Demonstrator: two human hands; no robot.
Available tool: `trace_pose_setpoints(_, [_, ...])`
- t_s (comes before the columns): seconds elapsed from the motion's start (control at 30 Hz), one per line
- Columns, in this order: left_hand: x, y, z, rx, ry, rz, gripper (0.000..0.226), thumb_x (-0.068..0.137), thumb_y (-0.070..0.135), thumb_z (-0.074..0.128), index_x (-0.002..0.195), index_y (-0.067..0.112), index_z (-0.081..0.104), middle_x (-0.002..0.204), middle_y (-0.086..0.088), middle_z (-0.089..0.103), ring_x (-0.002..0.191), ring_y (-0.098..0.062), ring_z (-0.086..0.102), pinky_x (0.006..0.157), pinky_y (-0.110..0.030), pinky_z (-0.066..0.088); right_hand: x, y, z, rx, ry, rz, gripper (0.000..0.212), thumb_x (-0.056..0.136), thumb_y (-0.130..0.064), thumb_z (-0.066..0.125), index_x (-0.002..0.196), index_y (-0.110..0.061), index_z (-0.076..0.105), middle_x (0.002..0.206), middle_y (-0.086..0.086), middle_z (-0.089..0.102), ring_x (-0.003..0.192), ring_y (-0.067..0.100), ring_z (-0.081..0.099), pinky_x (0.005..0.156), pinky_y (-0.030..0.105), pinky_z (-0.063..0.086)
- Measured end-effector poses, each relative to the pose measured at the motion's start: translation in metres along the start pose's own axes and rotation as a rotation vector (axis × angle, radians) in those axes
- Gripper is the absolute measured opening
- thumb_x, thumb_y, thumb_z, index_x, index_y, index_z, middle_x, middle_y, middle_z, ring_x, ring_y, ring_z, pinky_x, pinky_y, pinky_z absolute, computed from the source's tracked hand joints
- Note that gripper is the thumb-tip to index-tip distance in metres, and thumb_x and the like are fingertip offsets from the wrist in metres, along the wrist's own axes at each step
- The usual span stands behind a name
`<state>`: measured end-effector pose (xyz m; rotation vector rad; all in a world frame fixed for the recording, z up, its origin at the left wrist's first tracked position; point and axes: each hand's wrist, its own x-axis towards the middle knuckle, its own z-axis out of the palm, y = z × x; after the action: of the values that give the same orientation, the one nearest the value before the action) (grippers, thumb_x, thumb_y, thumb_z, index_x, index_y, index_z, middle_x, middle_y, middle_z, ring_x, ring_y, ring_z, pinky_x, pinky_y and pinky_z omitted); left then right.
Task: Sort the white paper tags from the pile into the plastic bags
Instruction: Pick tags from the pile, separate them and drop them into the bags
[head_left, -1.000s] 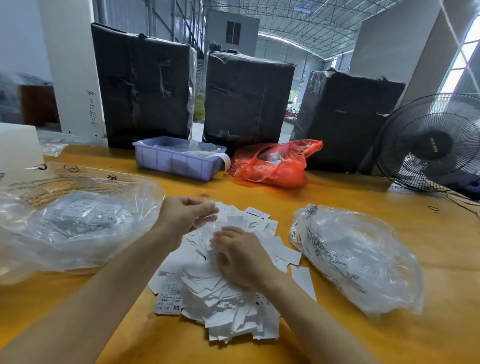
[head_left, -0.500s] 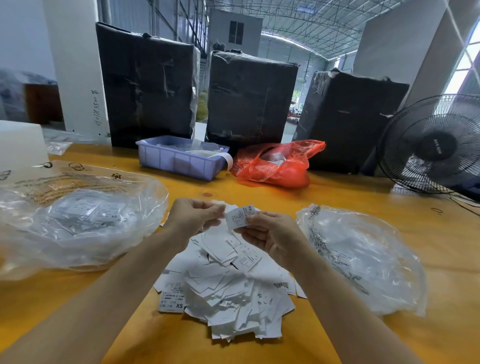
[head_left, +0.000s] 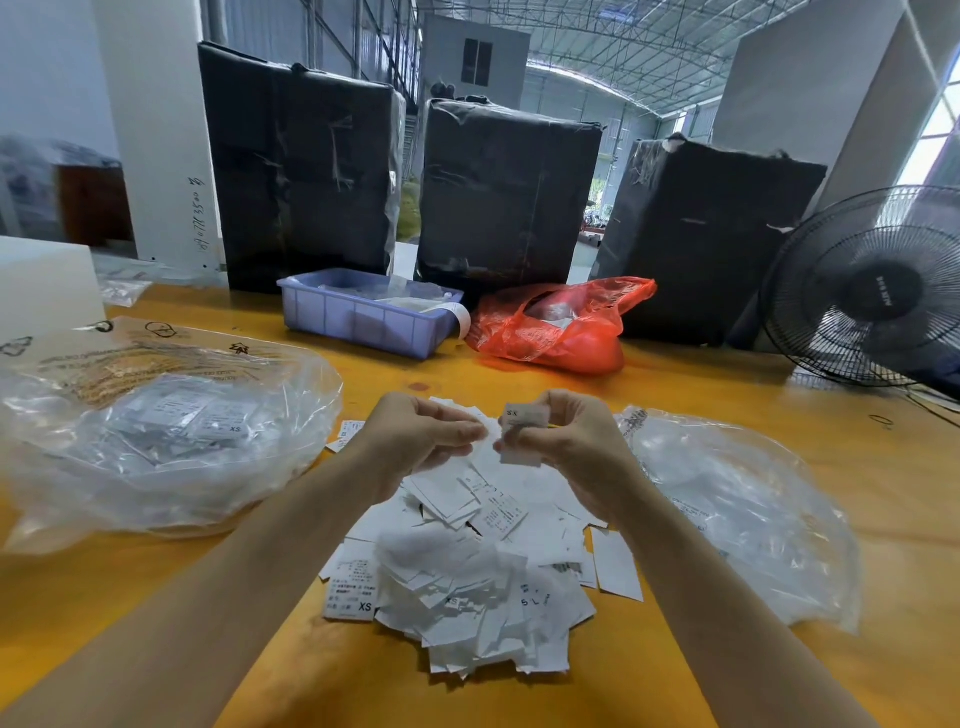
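Above a loose heap of thin white paper tags (head_left: 467, 561) on a glossy orange table (head_left: 857, 493), the right hand (head_left: 566, 441) pinches a small rectangular tag (head_left: 524, 434) with curled fingers — long axis roughly upright, "XS" print at its top. The left hand (head_left: 415, 441) is curled beside it; whether it holds anything is unclear. Crinkled clear plastic bags flank the heap — left bag (head_left: 156, 436), right bag (head_left: 748, 514).

1. Two bare forearms reach in from the bottom edge, no sleeves in view.
2. The left hand (head_left: 415, 441) wears no glove, ring or watch.
3. The right hand (head_left: 571, 447) is likewise bare, wrist unadorned.
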<state>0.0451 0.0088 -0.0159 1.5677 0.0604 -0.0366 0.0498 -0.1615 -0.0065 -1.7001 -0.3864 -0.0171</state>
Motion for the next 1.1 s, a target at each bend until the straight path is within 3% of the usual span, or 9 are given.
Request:
trace_pose_setpoints(0.1, [0.0,0.0,0.001,0.036,-0.034,-0.004,0.009,0.074,0.008,0.077,0.083,0.006,0.074,0.072,-0.005,0.07,0.057,-0.003,0.064,0.051,-0.01,0.047,-0.002,-0.008,-0.003,-0.148,-0.044,-0.114,0.01,0.083,0.003,0.066,0.092,0.003,0.065,0.074,0.008,0.066,0.059,0.013,0.061,0.059,0.018,0.05])
trace_pose_setpoints(0.23, [-0.002,0.002,0.002,0.061,-0.049,-0.033,0.017,0.07,0.006,0.079,0.085,0.003,0.072,0.069,-0.003,0.07,0.057,-0.005,0.065,0.054,-0.014,0.048,-0.001,-0.01,-0.005,-0.355,-0.024,-0.194,0.011,0.088,-0.009,0.063,0.091,0.001,0.067,0.064,-0.003,0.061,0.044,0.0,0.051,0.044,0.008,0.037])
trace_pose_setpoints(0.53, [-0.007,0.006,0.004,0.097,-0.144,-0.048,0.012,0.074,0.007,0.075,0.086,0.006,0.074,0.082,-0.004,0.074,0.069,-0.009,0.066,0.068,-0.02,0.05,0.001,-0.008,-0.009,-0.551,0.081,-0.275,0.012,0.088,-0.013,0.065,0.088,-0.003,0.069,0.077,0.003,0.064,0.057,0.005,0.053,0.052,0.018,0.046])
trace_pose_setpoints(0.9, [-0.008,0.008,0.002,0.036,-0.132,-0.069,0.026,0.071,0.003,0.076,0.095,-0.006,0.07,0.08,-0.011,0.07,0.064,-0.013,0.063,0.05,-0.015,0.047,0.002,-0.007,-0.01,-0.56,0.031,-0.252,0.007,0.087,-0.013,0.066,0.083,-0.008,0.067,0.078,0.003,0.065,0.055,0.01,0.056,0.047,0.013,0.044])
trace_pose_setpoints(1.0, [-0.008,0.008,0.001,0.047,-0.137,-0.068,0.022,0.073,0.004,0.075,0.093,-0.003,0.072,0.083,-0.01,0.071,0.066,-0.013,0.063,0.052,-0.016,0.047,0.003,-0.006,-0.011,-0.559,0.069,-0.254,0.008,0.088,-0.013,0.065,0.081,-0.01,0.067,0.08,0.007,0.067,0.055,0.009,0.057,0.051,0.019,0.05])
trace_pose_setpoints(1.1, [-0.007,0.006,0.001,0.06,-0.133,-0.062,0.016,0.074,0.005,0.075,0.089,0.001,0.073,0.081,-0.008,0.072,0.069,-0.014,0.064,0.063,-0.02,0.046,0.004,-0.006,-0.011,-0.524,0.062,-0.239,0.009,0.087,-0.012,0.066,0.078,-0.01,0.066,0.08,0.008,0.068,0.053,0.008,0.057,0.049,0.016,0.049])
